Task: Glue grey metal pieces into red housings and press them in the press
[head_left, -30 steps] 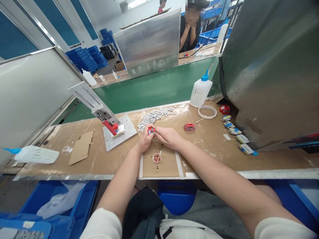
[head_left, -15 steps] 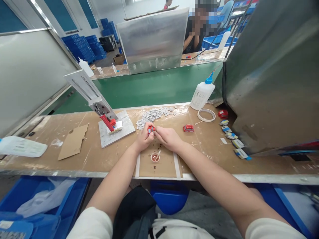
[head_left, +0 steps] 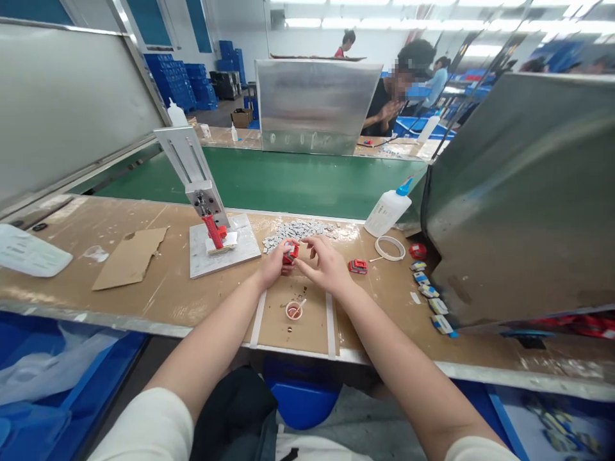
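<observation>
No writing can be read on any label; the print on the white squeeze bottle with a blue nozzle, right of centre, is too small to make out. At the frame's centre the left hand is curled closed, pinching a small red plastic part between thumb and fingers just above the brown workbench. The right hand is half open with fingers spread, its fingertips close beside the part; whether they touch it cannot be told. Just above lies a heap of small grey metal pieces. Below the hands sits a small round cup with a stick.
</observation>
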`<state>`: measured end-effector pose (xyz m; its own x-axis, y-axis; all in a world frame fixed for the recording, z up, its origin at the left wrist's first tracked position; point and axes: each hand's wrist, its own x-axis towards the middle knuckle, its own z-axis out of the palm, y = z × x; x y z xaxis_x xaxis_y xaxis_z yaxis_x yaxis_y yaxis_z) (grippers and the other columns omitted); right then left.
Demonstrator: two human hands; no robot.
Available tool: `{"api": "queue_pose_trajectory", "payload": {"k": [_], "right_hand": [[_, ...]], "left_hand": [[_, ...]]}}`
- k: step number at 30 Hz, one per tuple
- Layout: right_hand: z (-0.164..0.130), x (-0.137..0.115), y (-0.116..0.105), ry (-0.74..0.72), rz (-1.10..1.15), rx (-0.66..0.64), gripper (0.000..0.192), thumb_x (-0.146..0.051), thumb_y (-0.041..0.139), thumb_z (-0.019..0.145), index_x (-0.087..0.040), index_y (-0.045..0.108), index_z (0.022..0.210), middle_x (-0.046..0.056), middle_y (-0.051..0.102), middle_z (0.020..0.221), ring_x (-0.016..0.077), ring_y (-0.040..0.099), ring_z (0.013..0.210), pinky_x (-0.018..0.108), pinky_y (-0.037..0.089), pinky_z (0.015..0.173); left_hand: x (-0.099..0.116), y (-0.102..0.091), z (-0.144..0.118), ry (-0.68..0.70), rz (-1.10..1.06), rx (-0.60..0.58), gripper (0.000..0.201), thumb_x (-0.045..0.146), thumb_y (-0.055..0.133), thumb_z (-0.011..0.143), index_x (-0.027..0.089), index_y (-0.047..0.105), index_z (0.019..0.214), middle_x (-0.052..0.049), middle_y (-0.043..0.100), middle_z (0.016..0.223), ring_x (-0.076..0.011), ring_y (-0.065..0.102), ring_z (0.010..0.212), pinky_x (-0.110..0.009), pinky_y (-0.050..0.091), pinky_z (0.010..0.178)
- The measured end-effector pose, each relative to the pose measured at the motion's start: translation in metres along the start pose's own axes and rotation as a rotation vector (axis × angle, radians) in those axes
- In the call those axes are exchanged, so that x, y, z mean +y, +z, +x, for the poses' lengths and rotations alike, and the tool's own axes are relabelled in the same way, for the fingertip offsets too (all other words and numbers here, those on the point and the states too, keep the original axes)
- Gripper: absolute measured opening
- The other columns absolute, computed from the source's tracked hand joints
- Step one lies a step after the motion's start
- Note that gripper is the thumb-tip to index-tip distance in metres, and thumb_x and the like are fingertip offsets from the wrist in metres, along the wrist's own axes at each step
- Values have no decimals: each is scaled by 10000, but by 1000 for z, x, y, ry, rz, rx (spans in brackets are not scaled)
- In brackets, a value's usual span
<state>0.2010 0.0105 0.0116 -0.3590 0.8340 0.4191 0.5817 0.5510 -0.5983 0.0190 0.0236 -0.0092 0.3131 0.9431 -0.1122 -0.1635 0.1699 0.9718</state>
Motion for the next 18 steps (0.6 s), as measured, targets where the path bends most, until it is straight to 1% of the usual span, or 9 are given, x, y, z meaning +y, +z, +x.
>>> {"api": "queue_pose_trajectory", "payload": {"k": [1,3,6,8,10,12,14,16,18], "right_hand": [[2,-2,0,-5,-35,-18,458,-462,698,938,-228,586,1315,109,636,1230,209,641,873,331,492,749],[7,-7,2,7,-92,-75,478,-466,716,931,-238,590,1331,112,619,1285,207,647,877,338,495,745],[14,-12,6,13,-156,-137,412,-457,718,935,-236,627,1270,90,649,1191,206,642,872,322,468,721],[21,-10,3,-9,-186,-170,374,-460,729,921,-233,647,1207,67,677,1077,203,632,853,307,440,707],[31,0,-6,23,-195,-209,359,-480,737,904,-230,656,1149,35,691,927,192,619,788,292,414,680],[45,18,-21,134,-213,-228,344,-498,744,886,-219,661,1070,16,685,816,180,606,720,283,393,648],[60,39,-37,270,-269,-215,326,-488,762,864,-208,655,991,18,689,787,177,607,698,279,381,631],[73,58,-52,350,-347,-192,296,-443,781,844,-205,646,956,28,701,813,182,620,727,278,376,635],[80,71,-62,368,-396,-179,276,-398,786,833,-205,642,969,28,704,827,184,624,746,277,372,637]], "left_hand": [[1,0,1,-7,-53,-12,284,443,439,899,262,482,1114,45,473,686,-101,285,438,-236,206,467],[1,2,1,-5,-120,-24,291,452,460,905,253,494,1114,46,501,663,-103,307,425,-241,216,455],[1,2,0,-21,-137,2,283,493,499,932,240,507,1058,40,527,641,-100,337,409,-244,219,440],[2,2,0,-41,-106,14,358,591,498,964,243,505,1050,46,512,609,-92,324,388,-239,192,436],[3,1,-1,-50,-37,-3,480,708,476,972,253,497,1126,49,524,601,-86,305,379,-233,172,434],[4,0,-3,-48,54,-19,569,760,456,970,269,456,1258,44,567,636,-85,296,391,-225,178,426],[6,0,-5,-35,131,-27,586,749,440,983,280,422,1334,37,592,685,-89,305,420,-213,200,420],[7,0,-6,-23,164,-40,568,742,423,987,276,456,1311,37,575,700,-92,315,445,-202,215,419],[5,0,-5,-15,174,-53,573,758,417,975,261,512,1244,32,555,701,-95,324,462,-197,221,422]]}}
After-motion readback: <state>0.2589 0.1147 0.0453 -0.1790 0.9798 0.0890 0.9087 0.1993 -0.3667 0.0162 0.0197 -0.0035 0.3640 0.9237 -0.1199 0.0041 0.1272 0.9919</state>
